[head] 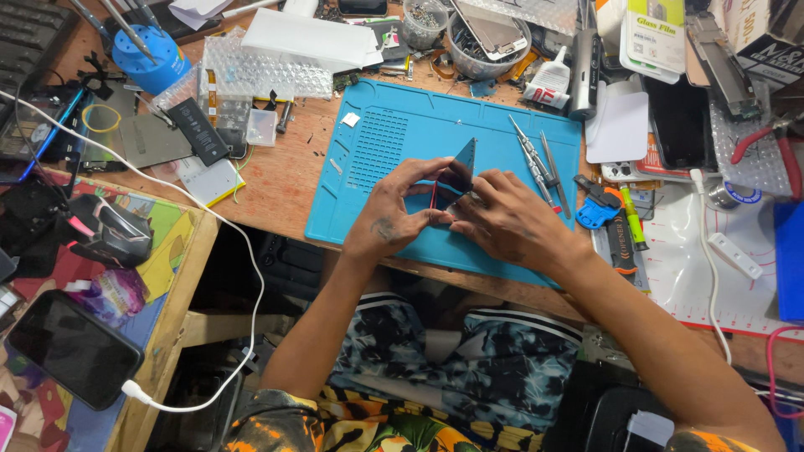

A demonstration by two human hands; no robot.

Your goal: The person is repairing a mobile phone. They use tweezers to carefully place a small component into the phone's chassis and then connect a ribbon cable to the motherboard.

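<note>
Both my hands meet over a blue silicone work mat (pixel 394 142) on a wooden bench. Between them stands a phone (pixel 459 167), tilted on edge, its dark glass screen lifted away from a red-rimmed body. My left hand (pixel 394 213) grips the phone's left side with fingers arched over the top. My right hand (pixel 507 219) holds its right side and lower edge, thumb against the screen. The phone's lower part is hidden by my fingers.
Screwdrivers and tweezers (pixel 536 163) lie on the mat's right. A blue opening tool (pixel 596 211), a glue bottle (pixel 548 84) and a dark phone (pixel 680 125) sit further right. A battery (pixel 199 131), a blue tool holder (pixel 151 54) and bubble wrap (pixel 260 75) lie left. A charging phone (pixel 74 347) rests lower left.
</note>
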